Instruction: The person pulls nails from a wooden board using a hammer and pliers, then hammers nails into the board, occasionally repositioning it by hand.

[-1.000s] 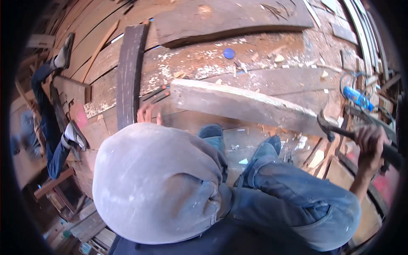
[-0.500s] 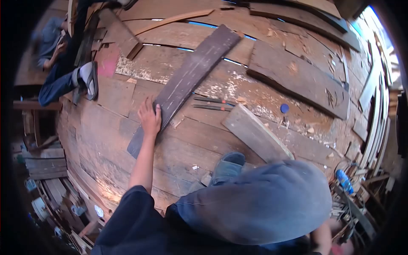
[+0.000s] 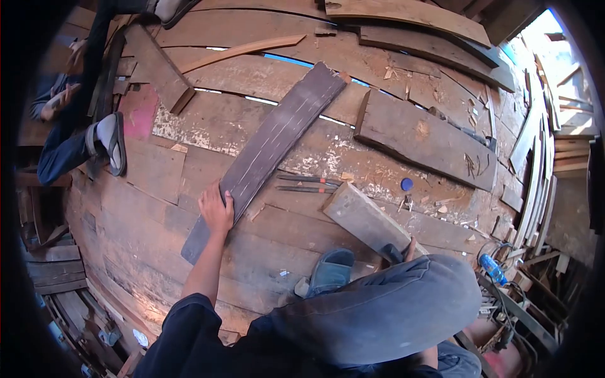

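A long dark plank [image 3: 277, 138] lies diagonally on the wooden floor. My left hand [image 3: 216, 211] grips it near its lower end, thumb on top and fingers at the left side. Beside my raised knee, a small part of my right hand [image 3: 411, 249] shows, closed on a black-ended tool [image 3: 392, 253]; the rest of hand and tool is hidden. That tool end is over a short pale board [image 3: 359, 214]. Two thin dark tools with red marks [image 3: 309, 184] lie between the dark plank and the pale board.
A wide brown board [image 3: 428, 138] lies at the right, with a blue cap [image 3: 406, 184] below it. Stacked planks [image 3: 435, 47] are at the top right. Another person's sandalled foot [image 3: 111, 142] is at the left. A blue bottle [image 3: 493, 269] lies at the lower right.
The view has shifted, so the floor items appear lower and farther left. My right hand has come up beside the knee with the black-ended tool. My left hand stays on the dark plank.
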Demonstrator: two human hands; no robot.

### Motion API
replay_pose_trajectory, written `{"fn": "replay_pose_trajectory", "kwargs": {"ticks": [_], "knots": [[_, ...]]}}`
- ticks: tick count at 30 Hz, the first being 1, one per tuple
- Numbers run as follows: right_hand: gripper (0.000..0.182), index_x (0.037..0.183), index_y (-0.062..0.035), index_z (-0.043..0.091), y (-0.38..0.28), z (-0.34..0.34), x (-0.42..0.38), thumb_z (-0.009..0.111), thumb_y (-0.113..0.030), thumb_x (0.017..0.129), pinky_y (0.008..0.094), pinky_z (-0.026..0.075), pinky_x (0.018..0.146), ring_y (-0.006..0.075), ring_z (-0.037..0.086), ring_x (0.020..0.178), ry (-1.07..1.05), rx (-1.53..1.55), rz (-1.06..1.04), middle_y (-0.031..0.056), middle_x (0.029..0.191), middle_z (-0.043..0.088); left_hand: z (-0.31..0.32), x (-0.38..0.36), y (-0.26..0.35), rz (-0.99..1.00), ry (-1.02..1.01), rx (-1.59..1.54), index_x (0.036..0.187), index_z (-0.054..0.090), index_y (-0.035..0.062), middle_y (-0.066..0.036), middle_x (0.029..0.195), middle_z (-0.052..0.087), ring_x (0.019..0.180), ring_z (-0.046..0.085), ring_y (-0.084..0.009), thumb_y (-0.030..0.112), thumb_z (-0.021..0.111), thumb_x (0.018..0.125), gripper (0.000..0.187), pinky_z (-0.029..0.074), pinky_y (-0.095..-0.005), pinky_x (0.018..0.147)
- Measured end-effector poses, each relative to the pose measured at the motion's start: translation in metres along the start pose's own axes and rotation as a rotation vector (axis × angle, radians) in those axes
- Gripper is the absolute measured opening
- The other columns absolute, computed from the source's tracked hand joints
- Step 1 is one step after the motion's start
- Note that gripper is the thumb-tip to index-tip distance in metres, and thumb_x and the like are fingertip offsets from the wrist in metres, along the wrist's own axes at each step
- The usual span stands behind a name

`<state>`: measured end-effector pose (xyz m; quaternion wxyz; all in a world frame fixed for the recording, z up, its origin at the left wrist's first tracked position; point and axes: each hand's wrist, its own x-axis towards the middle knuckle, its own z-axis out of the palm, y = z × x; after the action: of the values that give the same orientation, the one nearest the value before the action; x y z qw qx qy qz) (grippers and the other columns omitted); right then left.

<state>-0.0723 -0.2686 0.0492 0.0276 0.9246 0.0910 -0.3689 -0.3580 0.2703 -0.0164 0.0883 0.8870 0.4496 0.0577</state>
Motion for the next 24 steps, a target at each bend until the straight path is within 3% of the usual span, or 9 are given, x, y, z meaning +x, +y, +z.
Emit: {"fn": "replay_pose_trajectory", "kwargs": {"ticks": [11, 17, 20, 22, 24], "knots": [[0.09, 0.153, -0.0114, 0.023, -0.017, -0.009, 0.054, 0.074, -0.027, 0.08, 0.0519, 0.051, 0.069, 0.0396, 0.069, 0.078, 0.071, -0.046, 0.061, 0.021, 0.082, 0.069, -0.003, 0.003, 0.001, -0.012, -0.024, 0.017, 0.134, 0.051, 0.0061, -0.017, 0.121, 0.057, 0.117, 0.051, -0.0352, 0.031, 0.049, 0.094, 0.047, 0.035, -0.0502, 0.102], [0.1, 0.159, -0.0126, 0.014, 0.007, -0.008, 0.077, 0.074, -0.028, 0.08, 0.0546, 0.052, 0.062, 0.0416, 0.07, 0.071, 0.118, -0.103, 0.094, 0.0216, 0.076, 0.069, 0.001, 0.003, 0.0, -0.049, -0.059, 0.016, 0.135, 0.051, 0.0075, -0.017, 0.122, 0.058, 0.116, 0.052, -0.0357, 0.03, 0.05, 0.091, 0.049, 0.036, -0.0481, 0.101], [0.103, 0.158, -0.0108, 0.015, 0.017, 0.01, 0.084, 0.078, -0.023, 0.077, 0.0559, 0.052, 0.067, 0.0445, 0.069, 0.076, 0.141, -0.07, 0.122, 0.0253, 0.079, 0.069, -0.002, 0.003, 0.0, -0.091, -0.115, 0.08, 0.135, 0.052, 0.0087, -0.016, 0.122, 0.058, 0.116, 0.052, -0.0356, 0.03, 0.051, 0.09, 0.05, 0.037, -0.048, 0.099], [0.105, 0.158, -0.0076, 0.015, -0.058, -0.056, 0.046, 0.08, -0.019, 0.075, 0.0538, 0.054, 0.075, 0.0464, 0.069, 0.087, 0.1, 0.03, 0.153, 0.0272, 0.09, 0.07, -0.004, 0.003, -0.001, -0.072, -0.087, 0.064, 0.134, 0.052, 0.0086, -0.016, 0.121, 0.058, 0.116, 0.052, -0.0356, 0.031, 0.051, 0.089, 0.05, 0.037, -0.0486, 0.099], [0.103, 0.157, -0.0073, 0.018, -0.049, -0.06, 0.049, 0.08, -0.02, 0.076, 0.0519, 0.053, 0.082, 0.047, 0.067, 0.096, 0.094, 0.151, 0.013, 0.029, 0.099, 0.069, -0.003, 0.005, 0.005, -0.069, -0.082, 0.044, 0.134, 0.052, 0.0084, -0.016, 0.121, 0.058, 0.116, 0.052, -0.0356, 0.031, 0.051, 0.089, 0.05, 0.038, -0.049, 0.099]]}}
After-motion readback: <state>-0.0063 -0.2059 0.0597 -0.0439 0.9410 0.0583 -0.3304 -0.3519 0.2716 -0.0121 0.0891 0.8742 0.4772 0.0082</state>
